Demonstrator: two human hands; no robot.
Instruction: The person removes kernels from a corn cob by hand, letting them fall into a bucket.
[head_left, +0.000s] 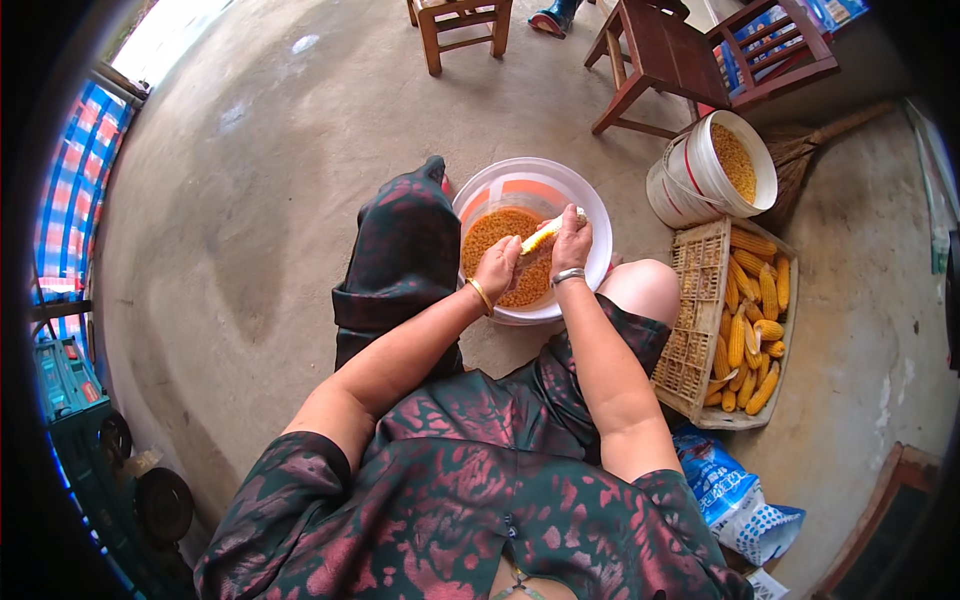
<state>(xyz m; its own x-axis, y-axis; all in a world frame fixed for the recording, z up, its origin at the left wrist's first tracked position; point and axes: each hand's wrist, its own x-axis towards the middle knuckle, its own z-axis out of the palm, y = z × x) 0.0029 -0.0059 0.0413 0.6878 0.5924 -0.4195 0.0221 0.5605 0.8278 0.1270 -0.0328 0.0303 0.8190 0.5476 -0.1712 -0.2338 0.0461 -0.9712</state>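
Note:
Both my hands hold one corn cob above a round white plastic tub between my knees. Much of the cob is stripped pale, with some yellow kernels left near its lower end. My left hand, with a gold-coloured bangle at the wrist, grips that lower end. My right hand, a silver-coloured bangle on its wrist, is wrapped around the upper end. Loose corn kernels cover the bottom of the tub. Part of the cob is hidden by my fingers.
To my right, a plastic crate holds several yellow corn ears. A tilted white bucket of kernels stands beyond it, before a straw broom. Wooden chairs stand ahead. A blue bag lies behind the crate; a green machine is at left.

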